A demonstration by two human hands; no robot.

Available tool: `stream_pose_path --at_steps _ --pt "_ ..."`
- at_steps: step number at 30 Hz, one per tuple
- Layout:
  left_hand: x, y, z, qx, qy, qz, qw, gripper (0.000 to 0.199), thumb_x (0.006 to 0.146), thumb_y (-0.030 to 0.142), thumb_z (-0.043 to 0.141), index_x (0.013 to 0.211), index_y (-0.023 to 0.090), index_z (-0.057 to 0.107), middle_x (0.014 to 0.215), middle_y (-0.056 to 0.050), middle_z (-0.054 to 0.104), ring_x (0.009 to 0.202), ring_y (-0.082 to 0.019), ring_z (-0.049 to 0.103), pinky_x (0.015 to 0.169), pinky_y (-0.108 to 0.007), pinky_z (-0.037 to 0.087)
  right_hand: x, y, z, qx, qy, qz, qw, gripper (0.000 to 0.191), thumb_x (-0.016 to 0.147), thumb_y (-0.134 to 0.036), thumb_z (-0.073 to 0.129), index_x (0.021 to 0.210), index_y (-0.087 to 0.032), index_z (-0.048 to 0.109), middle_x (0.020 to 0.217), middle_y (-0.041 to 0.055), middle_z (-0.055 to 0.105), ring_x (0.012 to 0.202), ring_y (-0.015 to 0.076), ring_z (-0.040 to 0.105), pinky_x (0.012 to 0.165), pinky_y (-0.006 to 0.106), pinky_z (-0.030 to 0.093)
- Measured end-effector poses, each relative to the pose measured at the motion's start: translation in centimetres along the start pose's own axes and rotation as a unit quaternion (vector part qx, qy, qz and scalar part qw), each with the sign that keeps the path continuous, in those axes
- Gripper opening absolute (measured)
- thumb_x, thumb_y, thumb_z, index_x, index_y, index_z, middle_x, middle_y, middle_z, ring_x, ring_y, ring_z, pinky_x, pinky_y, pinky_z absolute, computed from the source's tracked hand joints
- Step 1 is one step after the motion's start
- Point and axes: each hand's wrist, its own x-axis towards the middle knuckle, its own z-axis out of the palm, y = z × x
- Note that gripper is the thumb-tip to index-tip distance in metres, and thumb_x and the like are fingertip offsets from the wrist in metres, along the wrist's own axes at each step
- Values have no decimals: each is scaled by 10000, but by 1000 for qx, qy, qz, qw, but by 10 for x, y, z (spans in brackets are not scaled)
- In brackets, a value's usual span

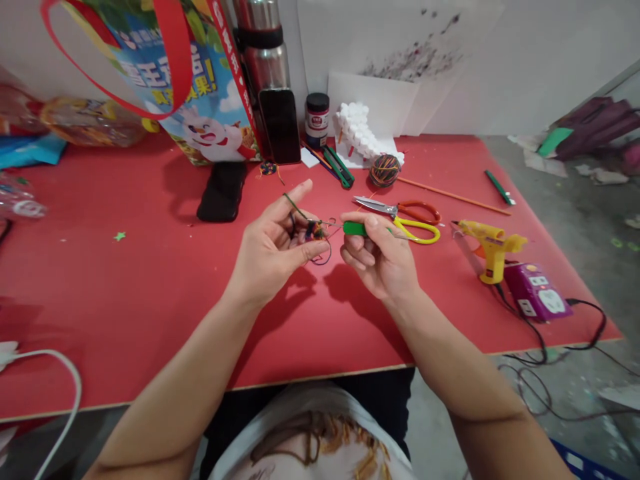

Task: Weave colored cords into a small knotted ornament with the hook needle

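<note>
Left hand [273, 243] pinches the yarnwork [315, 232]; right hand [383, 253] grips a green hook [354, 229], its tip apparently touching it.

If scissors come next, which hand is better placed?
Right hand, probably: the scissors lie just beyond it, though it holds a green-handled tool. The left hand is farther off, holding the yarn piece.

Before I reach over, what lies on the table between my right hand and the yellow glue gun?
Red-and-yellow-handled scissors, in the head view.
</note>
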Motion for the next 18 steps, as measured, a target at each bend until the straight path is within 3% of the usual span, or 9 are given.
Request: stream_pose_path --at_steps 7,12,18 --pt "2 -3 2 -12 47 -34 998 849 544 79 1007 1329 315 785 810 46 649 723 -79 606 701 -182 566 4 6 -1 26 14 43 999 222 948 -346 716 1009 -175 845 670 -45 561 476 32 242 450 192 316" --pt "1 1 6 -14 46 -56 997 812 548 88 1013 1301 297 792 786 47 637 714 -86 607 683 -190 553 5 9 -2 59 17 64 996 234 941 -355 722 1006 -167 845 663 -47 552 477 33 227 443 177 315" --pt "0 -3 2 -43 -3 -46 998 805 635 133 996 1377 321 750 1024 -24 767 866 -144 695 771 -256 590 6 7 -4 85 20 70 994 226 949 -323 710 1006 -154 848 666 -41 566 477 27 245 451 154 329"
